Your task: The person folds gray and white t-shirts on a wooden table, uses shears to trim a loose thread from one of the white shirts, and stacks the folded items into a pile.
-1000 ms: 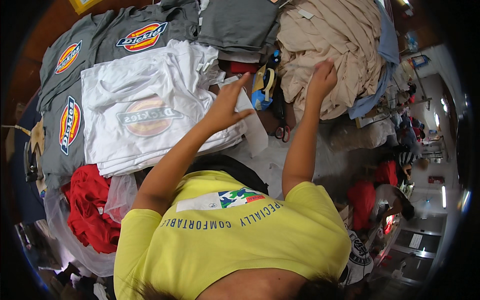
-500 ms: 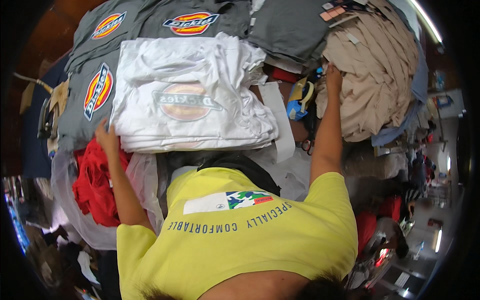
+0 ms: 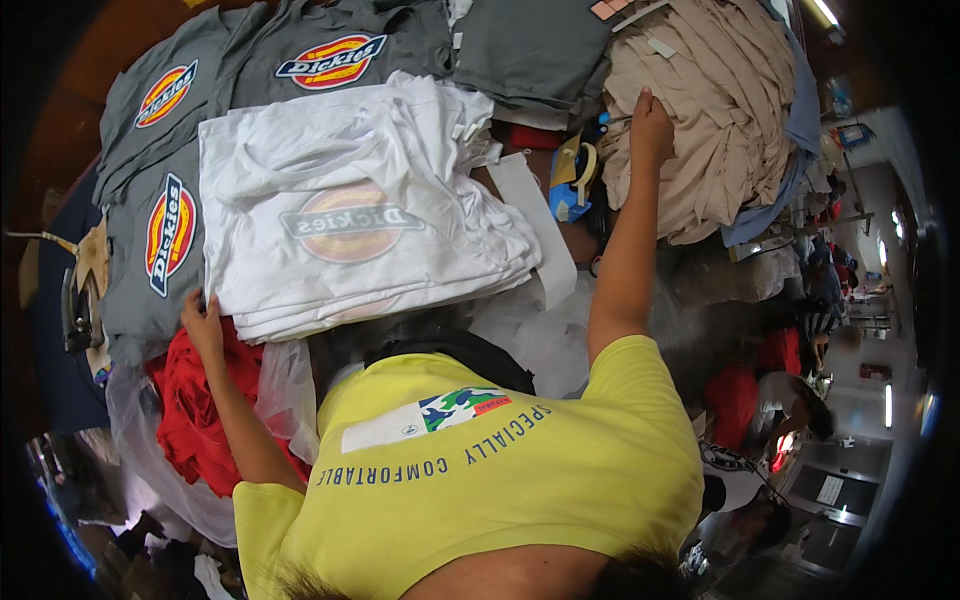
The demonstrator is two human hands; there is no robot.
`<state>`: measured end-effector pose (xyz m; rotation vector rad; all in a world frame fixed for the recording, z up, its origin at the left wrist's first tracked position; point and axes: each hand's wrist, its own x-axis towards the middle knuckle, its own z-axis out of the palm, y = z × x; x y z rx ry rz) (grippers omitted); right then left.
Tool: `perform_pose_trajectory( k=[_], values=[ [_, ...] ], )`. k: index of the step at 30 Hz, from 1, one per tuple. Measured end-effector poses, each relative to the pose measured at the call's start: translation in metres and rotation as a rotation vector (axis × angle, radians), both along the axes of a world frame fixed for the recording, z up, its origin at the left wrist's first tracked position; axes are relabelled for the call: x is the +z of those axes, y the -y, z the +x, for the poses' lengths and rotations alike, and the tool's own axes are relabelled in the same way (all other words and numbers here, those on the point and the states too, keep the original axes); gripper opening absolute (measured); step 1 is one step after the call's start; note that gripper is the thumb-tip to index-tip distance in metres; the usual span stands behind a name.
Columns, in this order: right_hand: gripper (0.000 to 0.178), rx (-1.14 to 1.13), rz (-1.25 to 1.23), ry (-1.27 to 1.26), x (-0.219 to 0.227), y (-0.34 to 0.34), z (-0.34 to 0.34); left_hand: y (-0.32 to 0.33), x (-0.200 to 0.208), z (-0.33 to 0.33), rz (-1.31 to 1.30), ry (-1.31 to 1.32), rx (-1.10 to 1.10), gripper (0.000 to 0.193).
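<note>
A careless tug could skew the white shirts (image 3: 362, 215) beside your left hand (image 3: 204, 326), fingers parted, while your right hand (image 3: 652, 132) curls over beige cloth (image 3: 718, 130), grip unclear.

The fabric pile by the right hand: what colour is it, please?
The fabric pile is beige, best in head view.

At the right, one lit tube lamp (image 3: 888, 405) shines over a dim room; below it, dark panels (image 3: 850, 462) carry a white sheet (image 3: 830, 489). Another bright tube (image 3: 825, 12) glows at upper right, and a brown surface (image 3: 85, 95) shows at upper left
</note>
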<state>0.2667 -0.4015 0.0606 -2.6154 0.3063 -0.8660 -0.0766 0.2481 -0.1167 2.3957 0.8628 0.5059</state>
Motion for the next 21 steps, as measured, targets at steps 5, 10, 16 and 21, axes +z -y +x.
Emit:
perform_pose_trajectory(
  k=[5, 10, 16, 21],
  values=[
    [0.054, -0.053, 0.014, -0.296, -0.043, 0.016, 0.024, 0.036, 0.033, 0.012, 0.201, 0.056, -0.134, 0.02],
    [0.053, 0.044, -0.021, 0.203, -0.019, -0.037, -0.039, 0.043, 0.051, -0.003, -0.032, 0.049, 0.048, 0.024],
    [0.054, 0.425, 0.201, -0.502, -0.164, -0.095, -0.116, 0.051, 0.005, 0.015, -0.186, 0.024, 0.033, 0.053],
    [0.035, 0.302, 0.019, -0.377, -0.154, -0.109, -0.115, 0.076, 0.001, 0.019, 0.01, -0.067, 0.075, 0.053]
  ],
)
